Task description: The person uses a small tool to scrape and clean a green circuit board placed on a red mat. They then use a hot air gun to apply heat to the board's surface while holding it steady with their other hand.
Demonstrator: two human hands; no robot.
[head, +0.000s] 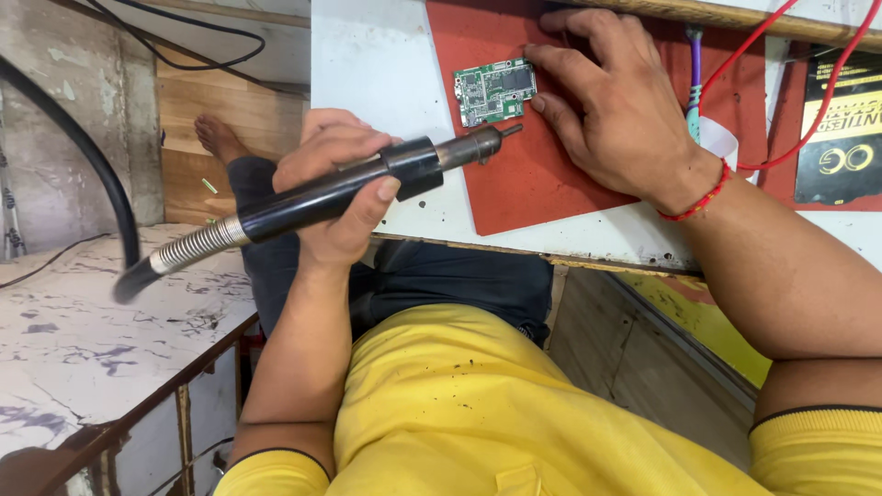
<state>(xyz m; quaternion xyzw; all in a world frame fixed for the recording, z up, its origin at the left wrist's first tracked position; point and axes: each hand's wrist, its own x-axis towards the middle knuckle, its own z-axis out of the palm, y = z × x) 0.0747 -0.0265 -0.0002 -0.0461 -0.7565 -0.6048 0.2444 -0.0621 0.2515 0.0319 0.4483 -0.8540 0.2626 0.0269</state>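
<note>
My left hand (333,188) grips a black hot-air wand (367,182) with a metal nozzle that points right, its tip just below a small green circuit board (494,91). The board lies flat on a red mat (533,174) on the white bench. My right hand (611,106) rests on the mat, its fingertips touching the board's right edge and top corner. A red thread bracelet circles that wrist. The wand's spring-wrapped black hose trails off to the left.
Red and purple cables (735,64) run along the bench's back right. A black packet (841,129) lies at the far right. A marbled side counter (101,340) stands to my left. My bare foot (216,136) rests beyond my knee.
</note>
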